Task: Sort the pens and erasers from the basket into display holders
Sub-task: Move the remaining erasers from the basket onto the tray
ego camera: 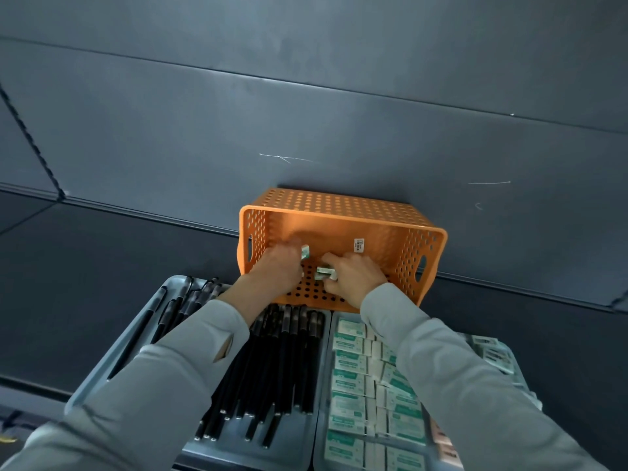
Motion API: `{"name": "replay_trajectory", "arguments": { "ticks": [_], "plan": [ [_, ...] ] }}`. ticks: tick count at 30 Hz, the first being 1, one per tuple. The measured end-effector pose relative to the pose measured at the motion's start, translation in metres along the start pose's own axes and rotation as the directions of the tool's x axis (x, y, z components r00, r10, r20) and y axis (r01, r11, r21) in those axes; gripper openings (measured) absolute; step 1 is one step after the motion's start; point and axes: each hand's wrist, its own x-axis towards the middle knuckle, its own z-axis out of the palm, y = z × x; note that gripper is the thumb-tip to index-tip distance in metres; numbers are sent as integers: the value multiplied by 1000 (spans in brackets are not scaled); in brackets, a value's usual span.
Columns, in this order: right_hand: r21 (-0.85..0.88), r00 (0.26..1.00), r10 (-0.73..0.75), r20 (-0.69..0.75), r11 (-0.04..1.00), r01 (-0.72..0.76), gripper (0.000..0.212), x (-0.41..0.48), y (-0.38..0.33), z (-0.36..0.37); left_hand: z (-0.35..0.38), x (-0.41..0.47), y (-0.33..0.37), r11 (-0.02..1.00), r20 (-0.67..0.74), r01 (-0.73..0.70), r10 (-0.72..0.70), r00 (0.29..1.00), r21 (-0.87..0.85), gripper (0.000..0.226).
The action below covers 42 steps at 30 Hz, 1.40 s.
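At the left, black pens (289, 362) lie in rows in the grey pen holder (93, 385). The left hand (272, 271) reaches into the orange basket (343, 215), which is tipped toward the person, and pinches a wrapped eraser (304, 252). The right hand (356, 277) is curled round more wrapped erasers (324, 271). At the right, the eraser holder (334, 316) looks nearly full. An eraser held so lightly may slip onto the pens, and the tipped basket may rock back when the hands leave it.

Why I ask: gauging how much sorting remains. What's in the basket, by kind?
Pens: 0 in the basket; those seen lie in the holder.
Erasers: 2 at least, one eraser at the left hand, one at the right hand.
Total: 2 at least; the hands may hide more.
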Motion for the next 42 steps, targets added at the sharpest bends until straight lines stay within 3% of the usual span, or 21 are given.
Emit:
{"name": "replay_trajectory", "arguments": {
  "ticks": [4,6,7,9,10,11,13,16,19,24,28,33,35,37,39,42],
  "plan": [
    [-45,1000,-12,-27,999,10,39,3,-1,-4,-4,-3,-2,987,13,67,-66,998,-143,43],
    [-37,1000,-4,-23,999,3,35,3,1,-5,-12,-7,2,883,68,202,-191,979,-423,46],
    [15,999,13,-36,1000,-13,34,2,3,-6,-16,-11,5,730,129,282,-260,957,-623,45],
    [212,992,89,-90,975,-68,31,-3,9,-12,-24,-24,11,197,328,394,-299,896,-898,40],
    [319,981,136,-135,944,-87,31,-6,11,-16,-27,-31,14,-73,409,405,-267,872,-911,36],
    [416,969,174,-173,905,-88,30,-9,10,-22,-27,-36,14,-273,473,410,-229,851,-870,32],
    [555,960,168,-222,832,-17,27,-18,0,-36,-24,-46,18,-473,561,449,-119,820,-758,42],
    [552,967,-41,-251,815,178,21,-35,-32,-54,-14,-50,29,-562,546,475,49,837,-678,67],
    [460,960,-192,-205,847,267,28,-44,-48,-57,-13,-52,31,-656,522,415,37,852,-630,65],
    [523,962,-209,-174,808,270,25,-48,-44,-59,-16,-55,22,-677,561,388,-45,826,-625,48],
    [777,976,27,-215,610,154,20,-39,-30,-55,-22,-64,18,-731,583,386,-21,812,-563,30],
    [663,997,62,55,744,-83,33,-4,-21,-28,-31,-75,9,-737,539,332,-53,841,-589,15],
    [544,993,13,115,836,-74,40,5,-27,-26,-34,-76,5,-739,531,302,-88,843,-602,12],
    [379,986,-59,158,925,-6,28,13,-35,-26,-37,-78,2,-743,514,280,-99,852,-608,12],
    [302,978,-50,203,953,-14,16,19,-45,-26,-38,-80,0,-751,501,268,-95,860,-603,15],
    [235,986,9,164,971,-48,17,25,-53,-24,-38,-86,0,-755,491,280,-63,869,-593,23]
  ]
}}
